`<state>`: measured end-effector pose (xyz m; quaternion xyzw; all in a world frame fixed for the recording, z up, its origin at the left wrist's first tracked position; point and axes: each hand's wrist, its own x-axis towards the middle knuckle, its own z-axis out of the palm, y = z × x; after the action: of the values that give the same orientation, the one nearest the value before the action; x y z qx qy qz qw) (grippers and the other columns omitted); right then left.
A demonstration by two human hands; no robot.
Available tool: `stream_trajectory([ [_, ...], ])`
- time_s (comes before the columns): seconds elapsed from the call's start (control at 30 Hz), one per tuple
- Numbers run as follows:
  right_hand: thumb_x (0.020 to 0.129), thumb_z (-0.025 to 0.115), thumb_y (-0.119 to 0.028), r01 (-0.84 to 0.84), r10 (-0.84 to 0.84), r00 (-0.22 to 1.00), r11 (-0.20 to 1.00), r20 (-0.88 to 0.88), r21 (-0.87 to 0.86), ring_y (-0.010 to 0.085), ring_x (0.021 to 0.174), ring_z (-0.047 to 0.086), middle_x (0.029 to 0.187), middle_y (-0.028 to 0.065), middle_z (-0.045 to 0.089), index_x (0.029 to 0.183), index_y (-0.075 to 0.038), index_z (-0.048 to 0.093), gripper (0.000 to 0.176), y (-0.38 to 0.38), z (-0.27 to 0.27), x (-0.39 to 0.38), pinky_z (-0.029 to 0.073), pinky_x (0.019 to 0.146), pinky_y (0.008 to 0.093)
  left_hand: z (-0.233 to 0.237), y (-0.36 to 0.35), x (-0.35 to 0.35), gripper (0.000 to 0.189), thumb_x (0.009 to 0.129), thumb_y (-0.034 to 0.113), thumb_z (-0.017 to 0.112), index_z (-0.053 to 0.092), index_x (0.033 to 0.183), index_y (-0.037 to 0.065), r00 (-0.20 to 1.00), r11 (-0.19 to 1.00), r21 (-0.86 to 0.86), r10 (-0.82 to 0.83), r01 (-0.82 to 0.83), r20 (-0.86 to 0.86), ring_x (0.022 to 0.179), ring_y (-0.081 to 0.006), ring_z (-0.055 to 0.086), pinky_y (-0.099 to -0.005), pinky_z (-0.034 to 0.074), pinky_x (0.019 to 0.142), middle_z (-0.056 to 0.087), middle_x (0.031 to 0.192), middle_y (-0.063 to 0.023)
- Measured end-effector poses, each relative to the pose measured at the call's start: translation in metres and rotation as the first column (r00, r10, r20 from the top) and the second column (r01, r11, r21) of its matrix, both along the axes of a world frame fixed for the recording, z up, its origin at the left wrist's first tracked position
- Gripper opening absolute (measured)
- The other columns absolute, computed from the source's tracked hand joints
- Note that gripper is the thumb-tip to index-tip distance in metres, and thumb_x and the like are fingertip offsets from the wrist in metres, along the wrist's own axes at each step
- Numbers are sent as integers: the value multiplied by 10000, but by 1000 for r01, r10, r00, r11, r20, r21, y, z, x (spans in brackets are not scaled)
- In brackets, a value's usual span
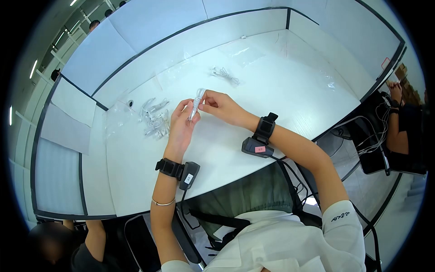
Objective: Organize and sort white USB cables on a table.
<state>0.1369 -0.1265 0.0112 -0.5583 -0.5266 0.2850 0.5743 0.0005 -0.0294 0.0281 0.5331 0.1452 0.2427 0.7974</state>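
While we lean over the white surface [217,156], our two hands meet above it around one slim bundle of white cable [198,101]. Our left hand [181,126] holds its lower part, the fingers closed narrowly on it with the thumb on the near side. Our right hand [219,108] comes in from the other side, its thumb and forefinger pinched together at the upper part; how firmly they grip, we cannot tell. The bundle lies at a slant between our hands, its looped top leaning towards the right.

To the left of our left hand, a loose pile of similar bundles [157,121] rests on the surface, some of them overlapping; we cannot count them surely. Beyond our hands, well apart from that pile, one more white bundle [225,75] lies alone. A small dark round object [130,103] sits near the left partition [93,158], too small for us to name.

We wear a black device on each wrist, the left device [189,175] and the right device [257,148] both trailing dark leads. A thin bangle [163,203] circles our left forearm. Past the right end of the surface, a co-worker's hand [395,92] is raised near a tangle of pale cables [380,131].
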Motion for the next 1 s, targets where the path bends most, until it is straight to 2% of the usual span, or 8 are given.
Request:
stream_trajectory([
  [0.17, 904, 526, -162, 12, -13, 998, 1000, 58, 19, 65, 679, 473, 758, 35, 589, 995, -16, 501, 174, -1, 1, 0, 403, 647, 239, -1, -1, 0, 128, 925, 195, 498, 476, 903, 71, 999, 997, 71, 12, -10, -38, 649, -93, 460, -233, 379, 645, 544, 806, -20],
  [0.2, 871, 543, -164, 74, -83, 994, 991, 77, 115, 110, 532, 413, 593, 31, 491, 928, -25, 526, 151, 2, -1, -3, 345, 506, 275, 0, -2, 0, 121, 925, 188, 494, 472, 895, 73, 999, 996, 84, 16, -12, -40, 648, -94, 459, -236, 381, 646, 542, 804, -22],
  [0.3, 869, 539, -169, 104, -113, 987, 991, 110, 87, 152, 523, 451, 603, 66, 524, 936, -31, 518, 155, 2, -4, -3, 357, 509, 297, -2, -2, 1, 118, 928, 183, 486, 460, 891, 74, 997, 980, 196, 37, -23, -64, 648, -91, 448, -232, 360, 620, 505, 787, -11],
  [0.4, 898, 510, -129, 81, -87, 992, 995, 92, 67, 82, 637, 479, 728, 57, 576, 982, -7, 505, 148, 3, -7, -2, 399, 598, 253, -7, -3, 5, 108, 933, 171, 465, 436, 918, 68, 996, 964, 267, 34, -10, -83, 643, -85, 425, -228, 337, 596, 457, 792, -8],
  [0.5, 892, 510, -122, 109, -112, 985, 994, 131, 27, 85, 641, 490, 729, 60, 570, 982, -8, 505, 146, 1, -6, -1, 403, 601, 258, -6, -7, 6, 87, 914, 128, 461, 412, 942, 62, 997, 980, 200, 23, -7, -78, 641, -79, 403, -221, 319, 588, 411, 793, -7],
  [0.6, 849, 526, -159, 151, -163, 981, 981, 103, 119, 197, 507, 451, 584, 93, 506, 886, -35, 492, 134, 2, -7, -3, 347, 502, 326, -2, -8, 5, 95, 880, 84, 469, 403, 946, 59, 997, 983, 185, 16, -1, -80, 638, -73, 386, -216, 310, 578, 394, 799, -6],
  [0.8, 847, 531, -164, 139, -152, 979, 985, 136, 102, 189, 491, 438, 566, 87, 496, 887, -36, 498, 138, 3, -8, -1, 335, 487, 322, -5, -2, 4, 118, 854, 70, 493, 426, 950, 60, 995, 978, 210, 0, 22, -101, 633, -70, 353, -228, 297, 580, 387, 807, 8],
  [1.0, 882, 517, -130, 103, -104, 987, 995, 126, 14, 77, 603, 408, 652, 29, 518, 950, -13, 504, 136, -1, -3, -1, 356, 565, 250, -2, -7, 4, 112, 863, 59, 497, 432, 953, 72, 995, 973, 229, 27, -4, -98, 619, -52, 344, -213, 288, 553, 391, 810, 16],
])
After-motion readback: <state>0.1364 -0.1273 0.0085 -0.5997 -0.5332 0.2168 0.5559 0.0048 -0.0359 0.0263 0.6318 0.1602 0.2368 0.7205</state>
